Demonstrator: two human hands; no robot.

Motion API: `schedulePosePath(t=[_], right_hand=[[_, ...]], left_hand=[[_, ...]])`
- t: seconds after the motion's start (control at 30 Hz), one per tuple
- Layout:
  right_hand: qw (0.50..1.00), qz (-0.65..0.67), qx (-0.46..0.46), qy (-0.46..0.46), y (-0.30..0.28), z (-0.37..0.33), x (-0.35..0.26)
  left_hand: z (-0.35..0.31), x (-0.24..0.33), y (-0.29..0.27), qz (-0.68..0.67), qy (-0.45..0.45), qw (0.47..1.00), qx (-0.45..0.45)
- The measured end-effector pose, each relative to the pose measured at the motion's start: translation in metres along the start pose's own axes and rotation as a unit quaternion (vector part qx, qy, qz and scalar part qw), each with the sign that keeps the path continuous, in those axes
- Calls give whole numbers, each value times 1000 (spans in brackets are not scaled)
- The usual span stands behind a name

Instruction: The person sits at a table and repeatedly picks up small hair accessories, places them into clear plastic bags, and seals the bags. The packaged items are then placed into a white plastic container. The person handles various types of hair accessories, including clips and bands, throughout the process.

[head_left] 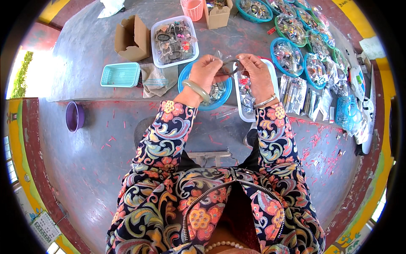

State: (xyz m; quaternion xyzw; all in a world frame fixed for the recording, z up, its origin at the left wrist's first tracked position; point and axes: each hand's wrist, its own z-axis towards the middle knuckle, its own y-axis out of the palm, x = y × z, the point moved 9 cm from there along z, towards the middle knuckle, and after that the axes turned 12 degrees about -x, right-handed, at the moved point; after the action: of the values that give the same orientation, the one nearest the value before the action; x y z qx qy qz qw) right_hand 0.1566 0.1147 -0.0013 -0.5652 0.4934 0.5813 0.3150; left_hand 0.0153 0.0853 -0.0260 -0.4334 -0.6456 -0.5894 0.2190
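Note:
My left hand (204, 75) and my right hand (256, 77) are raised close together, both with fingers pinched. Between them they hold a dark loop that looks like a hair tie (227, 69). A bit of clear plastic shows above the left fingertips; whether it is held too, I cannot tell. Under my left hand stands a blue round basin (216, 106) with clear-wrapped pieces in it. My right hand is over a white tray (240, 111) of small packaged items, partly covered by the hand and wrist.
At the back left are a white bin (154, 57) of dark hair ties and charms, an open cardboard box (137, 40), a mint basket (120, 86) and a grey cloth (154, 80). Several filled baskets (272, 55) crowd the right, beside packets (294, 95). A purple bucket (75, 116) stands lower left.

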Motion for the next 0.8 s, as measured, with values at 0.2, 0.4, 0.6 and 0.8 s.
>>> schedulePosePath(t=[0.2,0.4,0.6,0.8], right_hand=[[996,51,-58,48,3,3,17],[993,88,-54,54,1,4,23],[992,95,-64,48,4,5,25],[993,76,-81,34,7,6,22]], left_hand=[[1,1,2,-26,10,999,-18],[1,2,4,26,11,999,-35],[3,1,-6,45,24,999,12],[0,7,-10,30,43,997,55]])
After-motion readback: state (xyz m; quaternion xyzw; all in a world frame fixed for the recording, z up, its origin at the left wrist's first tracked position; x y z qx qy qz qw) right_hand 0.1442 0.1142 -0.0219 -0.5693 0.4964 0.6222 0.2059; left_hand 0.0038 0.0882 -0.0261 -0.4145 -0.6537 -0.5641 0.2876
